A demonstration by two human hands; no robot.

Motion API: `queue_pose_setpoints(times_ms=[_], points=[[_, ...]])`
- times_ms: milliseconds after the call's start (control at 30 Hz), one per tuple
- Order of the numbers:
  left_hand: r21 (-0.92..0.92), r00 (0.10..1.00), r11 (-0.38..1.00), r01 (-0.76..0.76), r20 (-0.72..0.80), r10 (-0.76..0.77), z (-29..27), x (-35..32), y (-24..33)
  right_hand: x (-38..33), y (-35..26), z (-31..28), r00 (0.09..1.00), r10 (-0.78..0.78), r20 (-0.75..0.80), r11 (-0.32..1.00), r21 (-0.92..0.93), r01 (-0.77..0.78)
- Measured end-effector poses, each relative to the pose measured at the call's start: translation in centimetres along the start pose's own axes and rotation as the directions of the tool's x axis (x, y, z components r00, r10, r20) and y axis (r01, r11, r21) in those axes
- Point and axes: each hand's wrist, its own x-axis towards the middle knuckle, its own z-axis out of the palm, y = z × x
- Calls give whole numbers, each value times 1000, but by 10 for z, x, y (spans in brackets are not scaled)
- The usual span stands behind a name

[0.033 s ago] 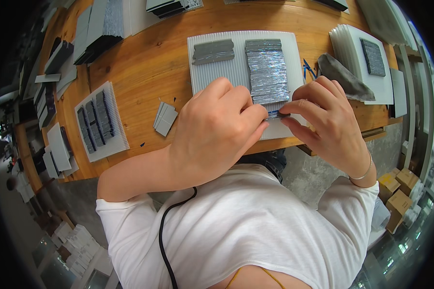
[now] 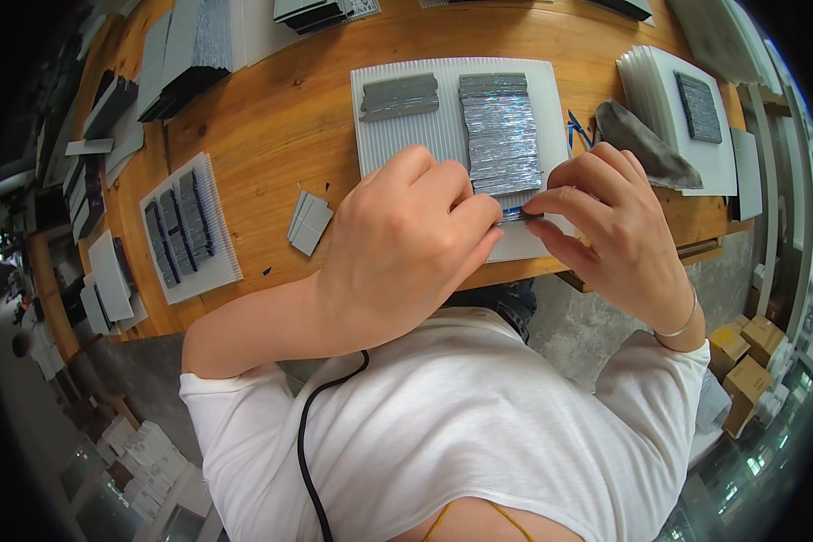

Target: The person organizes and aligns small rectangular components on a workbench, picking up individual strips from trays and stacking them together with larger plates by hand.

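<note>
A narrow grey strip with a blue line along it (image 2: 512, 214) lies between my two hands at the near edge of a white corrugated plastic board (image 2: 506, 248). My left hand (image 2: 402, 239) pinches its left end, thumb and forefinger closed, hiding that part. At the other end, my right hand (image 2: 619, 230) has its forefinger tip against the strip, with the thumb just below. Just beyond the fingers, a block of stacked shiny silver strips (image 2: 499, 135) lies on the board. To its left is a smaller group of matte grey strips (image 2: 399, 97).
Small grey plates (image 2: 310, 223) lie left of my left hand. A board with dark pieces (image 2: 181, 230) sits farther left. On the right are blue scraps (image 2: 579, 129), a grey cloth (image 2: 643, 144) and stacked white boards (image 2: 646, 81). The wooden table's near edge (image 2: 515, 272) runs below my hands.
</note>
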Motion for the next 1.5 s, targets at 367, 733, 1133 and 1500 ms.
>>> queue_pose_setpoints(times_ms=[367,733,1133,1500], points=[[-6,999,1000,1,36,-1,-4,-2,1,6,3,3,999,-40,7,997,64,39],[-767,990,626,141,98,-103,-19,-7,1,2,-4,3,979,89,182,373,906,-202],[-773,713,-96,627,619,-330,-39,-14,18,3,-14,6,964,-26,-265,718,666,202],[-790,731,-182,586,612,-302,-26,-14,28,-3,-25,10,901,-205,-383,864,362,350]])
